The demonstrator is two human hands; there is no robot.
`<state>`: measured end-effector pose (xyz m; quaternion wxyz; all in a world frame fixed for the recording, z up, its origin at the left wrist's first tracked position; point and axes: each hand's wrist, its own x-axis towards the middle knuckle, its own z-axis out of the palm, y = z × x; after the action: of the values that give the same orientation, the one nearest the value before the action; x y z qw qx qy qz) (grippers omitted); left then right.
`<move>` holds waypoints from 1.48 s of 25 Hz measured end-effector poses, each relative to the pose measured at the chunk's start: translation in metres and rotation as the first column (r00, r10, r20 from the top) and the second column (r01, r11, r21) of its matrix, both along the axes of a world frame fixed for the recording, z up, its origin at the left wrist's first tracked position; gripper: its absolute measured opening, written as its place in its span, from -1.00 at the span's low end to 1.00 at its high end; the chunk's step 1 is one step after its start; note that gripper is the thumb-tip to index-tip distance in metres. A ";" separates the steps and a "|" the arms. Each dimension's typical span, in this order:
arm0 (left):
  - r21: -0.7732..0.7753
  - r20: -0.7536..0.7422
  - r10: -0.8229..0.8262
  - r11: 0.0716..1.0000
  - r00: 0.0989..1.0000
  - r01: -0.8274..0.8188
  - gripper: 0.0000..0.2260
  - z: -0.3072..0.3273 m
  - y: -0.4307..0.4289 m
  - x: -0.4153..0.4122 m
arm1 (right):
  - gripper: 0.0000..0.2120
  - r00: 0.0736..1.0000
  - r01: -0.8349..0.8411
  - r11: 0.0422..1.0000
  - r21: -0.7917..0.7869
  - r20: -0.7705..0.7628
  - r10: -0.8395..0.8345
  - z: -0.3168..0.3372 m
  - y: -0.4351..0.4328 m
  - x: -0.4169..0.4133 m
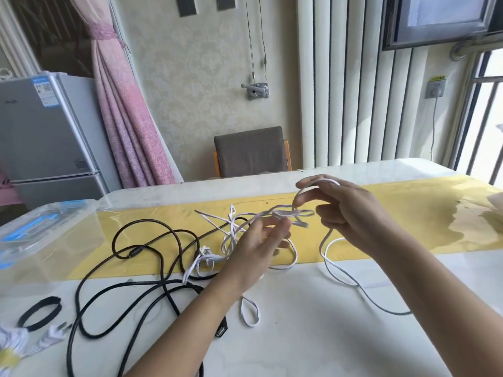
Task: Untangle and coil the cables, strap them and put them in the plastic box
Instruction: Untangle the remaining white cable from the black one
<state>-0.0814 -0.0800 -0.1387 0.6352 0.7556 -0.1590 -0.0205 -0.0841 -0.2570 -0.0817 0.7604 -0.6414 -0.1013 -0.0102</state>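
Pale wallpaper, a pink curtain (128, 118), a grey fridge (46, 137) and a brown chair (251, 152) stand behind a white table (299, 344) with a yellow strip (394, 213) across it.

Both forearms reach in from the lower edge, raised above the table. The right hand (351, 213) has its fingers curled, with a loop of the white cable (330, 263) hooked over them. From there the cable drops to the table and trails off to the right. The left hand (258, 248) is spread, fingers nearly straight, fingertips at the raised white tangle between the two hands.

The black cable (152, 289) lies in loose loops left of the left arm. A black strap (39, 312) lies near the table's left edge. The clear plastic box (46, 235) sits at far left.
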 end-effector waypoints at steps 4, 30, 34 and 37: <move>-0.561 -0.322 -0.305 0.824 0.896 0.079 -0.36 0.005 -0.003 0.012 | -0.67 0.975 -0.222 0.975 0.002 0.015 0.222 0.003 0.006 -0.007; -0.358 0.079 0.265 0.907 0.961 -0.220 -0.35 0.001 0.039 0.029 | -0.43 0.809 0.585 0.640 -0.498 0.419 -0.412 -0.012 -0.012 0.011; -0.329 0.089 0.110 0.941 0.990 -0.075 -0.26 -0.002 0.034 0.025 | -0.87 0.898 0.395 0.822 -0.410 0.362 -0.251 -0.010 0.000 0.008; -0.283 0.106 -0.006 0.958 0.994 0.036 -0.20 -0.007 0.024 0.020 | -0.70 0.985 0.109 0.790 -0.603 0.173 -0.004 -0.026 0.032 -0.002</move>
<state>-0.0610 -0.0559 -0.1459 0.7279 0.6546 -0.2012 0.0354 -0.0860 -0.2247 -0.1079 0.5012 -0.8521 -0.1417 -0.0521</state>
